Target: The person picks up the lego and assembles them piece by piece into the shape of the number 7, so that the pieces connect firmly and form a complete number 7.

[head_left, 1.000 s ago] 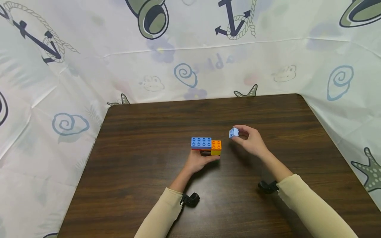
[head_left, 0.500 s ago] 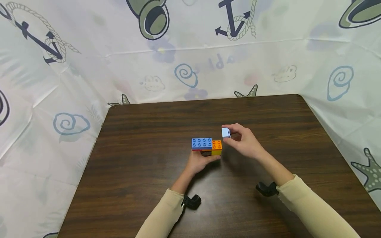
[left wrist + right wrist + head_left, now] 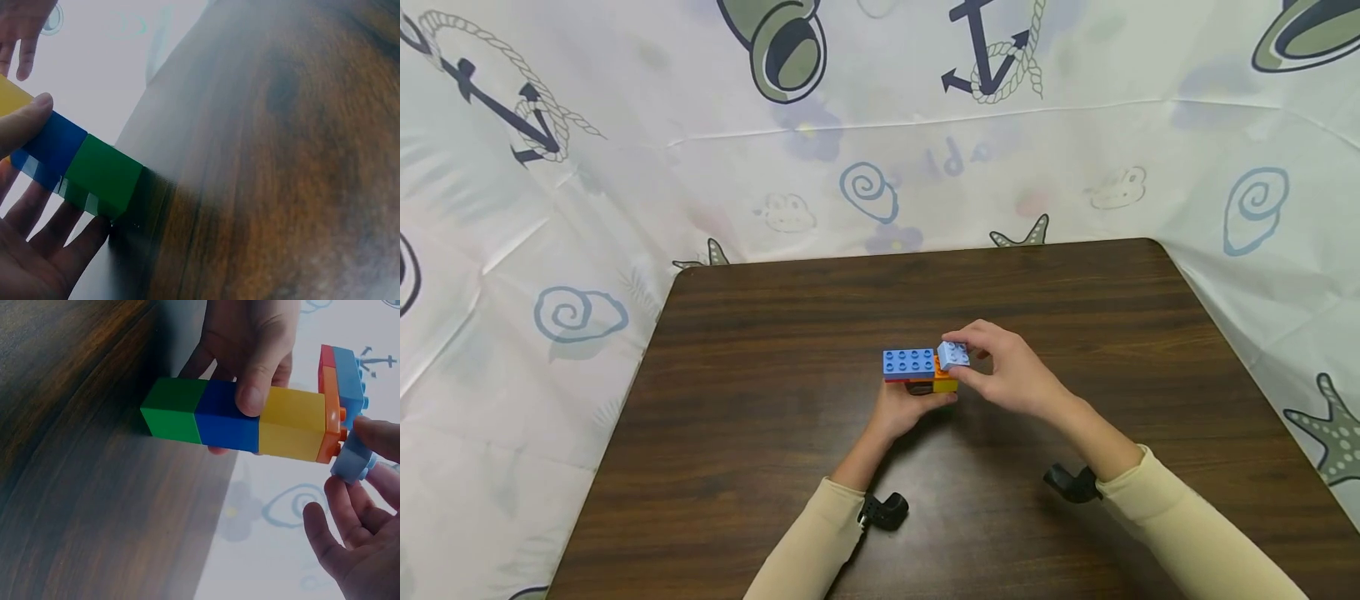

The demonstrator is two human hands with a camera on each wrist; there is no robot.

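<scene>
My left hand (image 3: 897, 412) grips an upright tower of toy building bricks, its thumb across the dark blue brick (image 3: 214, 428) and yellow brick (image 3: 290, 423). A green brick (image 3: 172, 407) forms the bottom, right at the tabletop. On top lies an orange brick (image 3: 331, 403); beside it a red brick (image 3: 327, 357) sits under a mid-blue eight-stud brick (image 3: 908, 362). With thumb and fingers, my right hand (image 3: 1011, 368) pinches a small light blue brick (image 3: 953, 355). That brick is tilted, its lower side close over the orange studs.
Both hands work above a dark wood-grain table (image 3: 760, 433). A white cloth (image 3: 700, 183) printed with anchors, shells and starfish hangs behind and at the sides. Black wrist cameras, such as the left one (image 3: 886, 511), stick out by the sleeves.
My right hand has moved left and slightly toward me, bringing the light blue brick from beside the tower to over the orange brick and turning it. The left hand stays nearly still.
</scene>
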